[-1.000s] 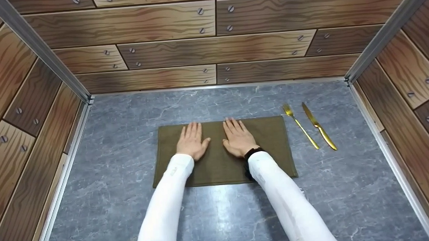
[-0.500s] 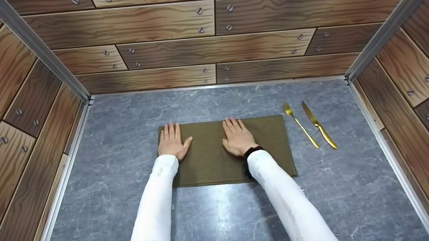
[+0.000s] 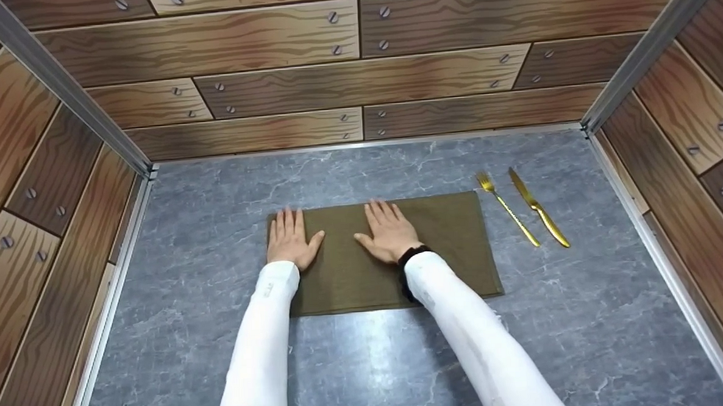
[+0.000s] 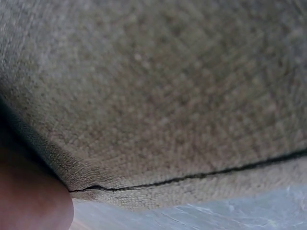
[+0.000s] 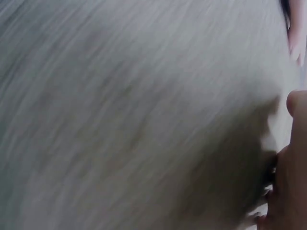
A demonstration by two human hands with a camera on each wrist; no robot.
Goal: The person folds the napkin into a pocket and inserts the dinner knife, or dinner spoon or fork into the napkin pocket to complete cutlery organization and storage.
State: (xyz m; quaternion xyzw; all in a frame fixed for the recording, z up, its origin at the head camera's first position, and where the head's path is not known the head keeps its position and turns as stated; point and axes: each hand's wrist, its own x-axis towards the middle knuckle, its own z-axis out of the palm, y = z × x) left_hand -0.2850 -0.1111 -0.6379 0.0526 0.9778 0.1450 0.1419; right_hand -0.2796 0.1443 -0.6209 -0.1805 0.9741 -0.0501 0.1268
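Lying flat upon an olive-brown cloth (image 3: pixel 346 277), the two hands of a person have their fingers straight and hold nothing between them. The left hand (image 3: pixel 291 239) is at the left end of the cloth, with its fingertips at the far edge and its thumb pointing away to the right. The right hand (image 3: pixel 390 229) rests near the middle, its fingers slightly spread and its fingertips also at the far edge; its thumb points to the left hand, and a strip of bare cloth lies between the two. Both arms wear white sleeves (image 3: pixel 474 332), and a black band (image 3: pixel 412 254) goes around the right wrist. The cloth is spread on a grey surface (image 3: pixel 189 308) with marble veins. To the right of the cloth — near its far corner, but not touching it — lie a golden fork (image 3: pixel 509 210) and, just beside it, a golden knife (image 3: pixel 534 207), both with the handle toward the person. Behind stands a wall (image 3: pixel 281 38) with a pattern of wooden planks and screws. From the left wrist one sees the weave and a dark seam (image 4: pixel 201 175) very closely; the right wrist view is blurred.
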